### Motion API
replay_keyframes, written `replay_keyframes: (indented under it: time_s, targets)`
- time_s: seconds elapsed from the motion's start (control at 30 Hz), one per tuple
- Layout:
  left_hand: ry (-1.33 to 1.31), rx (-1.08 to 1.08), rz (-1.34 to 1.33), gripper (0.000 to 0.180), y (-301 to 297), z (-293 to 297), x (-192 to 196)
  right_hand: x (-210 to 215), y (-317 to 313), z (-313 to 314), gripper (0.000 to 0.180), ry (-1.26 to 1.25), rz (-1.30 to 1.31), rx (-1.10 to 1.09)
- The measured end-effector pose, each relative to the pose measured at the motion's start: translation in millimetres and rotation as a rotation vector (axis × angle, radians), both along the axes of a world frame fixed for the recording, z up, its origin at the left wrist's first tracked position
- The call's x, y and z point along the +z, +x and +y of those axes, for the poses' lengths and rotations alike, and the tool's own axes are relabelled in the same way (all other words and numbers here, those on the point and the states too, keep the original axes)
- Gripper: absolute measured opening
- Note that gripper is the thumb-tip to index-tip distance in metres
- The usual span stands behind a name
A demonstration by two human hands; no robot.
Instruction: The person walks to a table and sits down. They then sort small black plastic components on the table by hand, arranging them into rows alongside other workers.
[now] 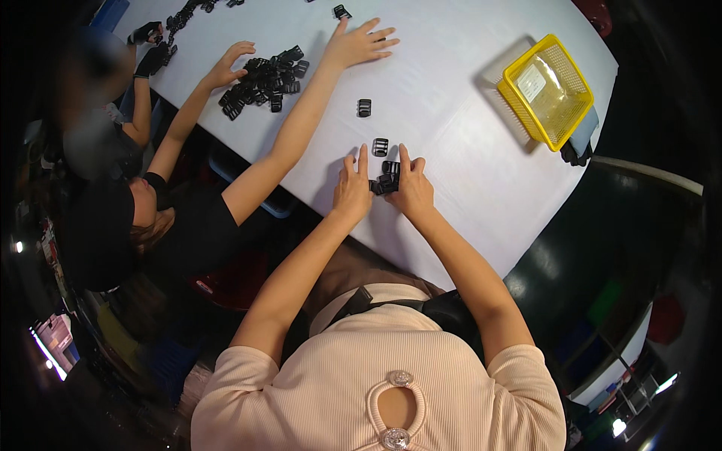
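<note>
Black plastic strap buckles (389, 174) lie in a small cluster on the white table between my two hands. My left hand (351, 192) borders the cluster on its left, index finger stretched forward and the other fingers partly bent. One buckle sits against its thumb side. Along the cluster's right edge, my right hand (412, 189) touches the buckles with its inner side, its index finger also extended. Its thumb is partly hidden. Just ahead of my fingertips is a single slotted buckle (380, 146), and another loose buckle (365, 108) rests farther off.
At left, a co-worker's hand (226, 66) is beside a heap of black buckles (263, 83); their other hand (361, 45) reaches across the far table near another buckle (342, 12). A second person's gloved hands (153, 59) work beyond. A yellow basket (510, 94) stands right.
</note>
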State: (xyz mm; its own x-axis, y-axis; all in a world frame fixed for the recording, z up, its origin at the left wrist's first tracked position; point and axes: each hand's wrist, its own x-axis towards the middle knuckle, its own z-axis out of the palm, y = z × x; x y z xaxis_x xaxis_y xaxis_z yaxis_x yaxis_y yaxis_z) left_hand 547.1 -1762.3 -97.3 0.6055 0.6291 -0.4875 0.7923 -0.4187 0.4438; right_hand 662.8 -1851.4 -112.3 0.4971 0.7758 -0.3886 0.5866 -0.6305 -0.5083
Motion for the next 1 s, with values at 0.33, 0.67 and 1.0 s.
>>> replay_keyframes:
  time_s: [0.33, 0.67, 1.0]
  targets:
    - [0.107, 0.183, -0.09, 0.088, 71.1, 76.1, -21.6, -18.1, 34.7, 103.3, 0.09, -0.016, -0.119, 0.116]
    - [-0.081, 0.141, -0.328, 0.059, 58.8, 94.0, -30.3, -21.8, 45.5, 102.3, 0.056, 0.173, 0.052, 0.02]
    - [-0.86, 0.947, -0.915, 0.037, 48.0, 73.8, -33.4, -4.8, 30.5, 89.9, 0.04, 0.359, 0.247, -0.106]
